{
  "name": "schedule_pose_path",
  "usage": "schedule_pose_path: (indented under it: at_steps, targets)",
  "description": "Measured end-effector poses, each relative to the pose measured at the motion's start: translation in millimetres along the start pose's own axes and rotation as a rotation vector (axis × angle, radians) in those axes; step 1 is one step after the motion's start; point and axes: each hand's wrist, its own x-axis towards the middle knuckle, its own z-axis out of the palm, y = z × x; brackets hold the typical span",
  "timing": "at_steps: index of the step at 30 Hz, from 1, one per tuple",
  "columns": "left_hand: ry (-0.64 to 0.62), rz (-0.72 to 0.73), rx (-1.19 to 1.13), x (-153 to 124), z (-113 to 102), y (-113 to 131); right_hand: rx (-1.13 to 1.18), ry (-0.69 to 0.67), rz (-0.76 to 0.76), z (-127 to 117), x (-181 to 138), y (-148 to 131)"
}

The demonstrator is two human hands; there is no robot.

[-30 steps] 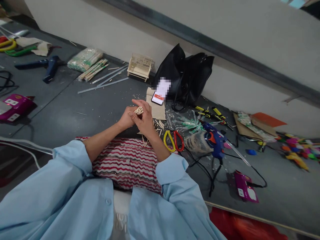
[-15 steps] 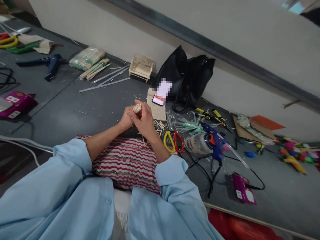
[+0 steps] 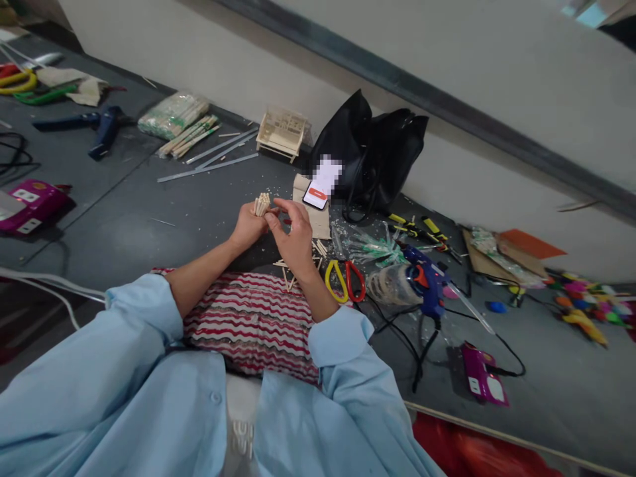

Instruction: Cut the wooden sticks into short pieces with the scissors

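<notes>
A bundle of short wooden sticks [image 3: 262, 204] stands upright in my left hand [image 3: 247, 228], its pale ends showing above the closed fingers. Just to the right, my right hand [image 3: 297, 237] is open, thumb and fingers apart. Its thumb tip is close to the bundle; whether it touches cannot be made out. Loose cut sticks [image 3: 318, 248] lie on the table beside my right wrist. Scissors [image 3: 342, 278] with one yellow and one red handle rest right of that forearm. Below my forearms is a red and white striped cushion [image 3: 251, 321].
A phone [image 3: 315, 197] lies on cloth by a black bag [image 3: 370, 156]. A wooden model [image 3: 281, 134] and stick packs [image 3: 173, 114] sit at the back. To the right are a jar [image 3: 392, 285], a blue glue gun [image 3: 431, 285], cords, pliers [image 3: 433, 230] and a purple box [image 3: 483, 374].
The stick bundle in my left hand has shifted slightly left and up. My right hand has opened and drawn away from around it to the right.
</notes>
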Motion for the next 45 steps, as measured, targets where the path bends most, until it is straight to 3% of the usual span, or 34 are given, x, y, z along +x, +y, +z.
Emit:
schedule_pose_path:
  at_steps: [4,8,14,21,26,33,39,45]
  targets:
    - [-0.017,-0.003,0.015,-1,1,2,-0.009,0.035,-0.010,-4,1,-5]
    - [-0.065,0.084,0.079,-5,3,2,0.050,0.036,0.034,-5,0,-9]
    - [-0.134,0.186,0.452,-2,-7,12,0.088,0.034,0.125,-11,3,-3]
    - [-0.385,0.027,0.983,12,-29,38,0.280,-0.013,0.349,-2,6,22]
    - [-0.536,-0.017,1.061,21,-44,41,0.349,-0.078,0.496,2,4,27]
    - [-0.468,-0.076,1.391,32,-67,52,0.371,-0.024,0.617,-3,8,35]
    - [-0.433,-0.129,1.616,33,-72,54,0.319,0.041,0.643,-13,12,42]
    - [-0.544,-0.006,1.593,36,-80,54,0.307,-0.034,0.631,-25,14,41]
